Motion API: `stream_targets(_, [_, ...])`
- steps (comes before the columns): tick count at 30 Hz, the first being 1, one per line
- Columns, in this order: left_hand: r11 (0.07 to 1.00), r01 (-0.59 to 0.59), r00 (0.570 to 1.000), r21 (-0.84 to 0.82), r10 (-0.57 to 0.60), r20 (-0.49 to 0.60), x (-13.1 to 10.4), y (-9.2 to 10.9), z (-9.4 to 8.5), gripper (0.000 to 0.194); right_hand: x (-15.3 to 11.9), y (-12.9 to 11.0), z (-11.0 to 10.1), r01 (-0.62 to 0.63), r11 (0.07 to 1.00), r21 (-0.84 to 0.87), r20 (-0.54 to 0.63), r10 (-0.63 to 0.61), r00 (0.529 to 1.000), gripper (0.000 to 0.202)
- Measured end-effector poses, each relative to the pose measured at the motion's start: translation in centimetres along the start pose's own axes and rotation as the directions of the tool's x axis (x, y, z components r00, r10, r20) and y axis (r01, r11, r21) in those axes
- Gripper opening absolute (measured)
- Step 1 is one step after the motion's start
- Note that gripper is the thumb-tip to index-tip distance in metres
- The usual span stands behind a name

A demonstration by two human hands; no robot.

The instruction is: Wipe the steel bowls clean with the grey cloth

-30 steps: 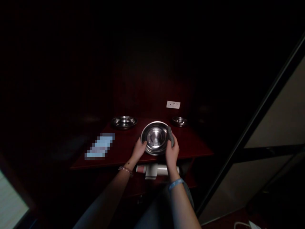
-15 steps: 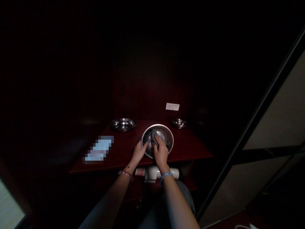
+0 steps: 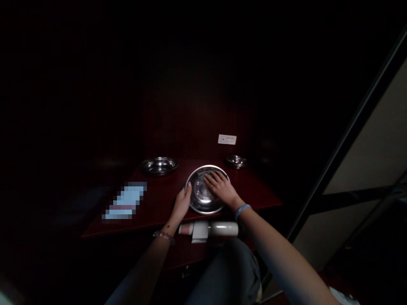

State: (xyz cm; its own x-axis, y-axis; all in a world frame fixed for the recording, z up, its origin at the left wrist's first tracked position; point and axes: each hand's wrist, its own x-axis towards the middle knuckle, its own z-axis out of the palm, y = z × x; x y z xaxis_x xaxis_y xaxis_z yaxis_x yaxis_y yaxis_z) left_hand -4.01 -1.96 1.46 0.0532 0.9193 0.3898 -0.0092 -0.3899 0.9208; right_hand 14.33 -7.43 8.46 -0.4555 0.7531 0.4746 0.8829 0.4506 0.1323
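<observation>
Grey cloth (image 3: 205, 173) lies partly beneath the fingers of the right hand (image 3: 225, 190), which is open, fingers stretched out inside the far part of a shiny metal bowl (image 3: 203, 192) near the centre of the frame. At that bowl's left rim, the left hand (image 3: 182, 202) is closed in a grip, thumb uppermost. Around them spreads a dark red bench (image 3: 159, 199), with a wide dish (image 3: 160, 167) left of centre and small metalware (image 3: 237, 162) right of centre, below a white socket plate (image 3: 227, 139).
</observation>
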Motion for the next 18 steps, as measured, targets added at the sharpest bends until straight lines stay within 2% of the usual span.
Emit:
stream_targets(5, [0.998,-0.006,0.999,0.062,0.008,-0.033,-0.3,0.1,0.1,0.057,-2.1,-0.6,1.0,-0.218,0.976,-0.012,-0.044,0.218,0.975,0.052])
stream_targets(12, [0.989,-0.022,0.996,0.145,0.033,-0.077,-0.7,0.2,0.4,0.049,-3.8,-4.8,1.7,-0.36,0.922,-0.142,0.044,0.369,0.928,0.035])
stream_targets(15, [0.99,-0.058,0.993,0.13,0.071,-0.097,-0.6,-0.1,0.5,0.046,-4.0,-6.9,1.7,-0.437,0.897,-0.073,0.056,0.441,0.896,0.029])
stream_targets(18, [0.99,-0.084,0.988,0.116,0.098,-0.12,-0.3,-0.6,0.5,0.046,-3.8,-8.7,2.4,-0.548,0.833,0.075,0.041,0.547,0.836,0.031])
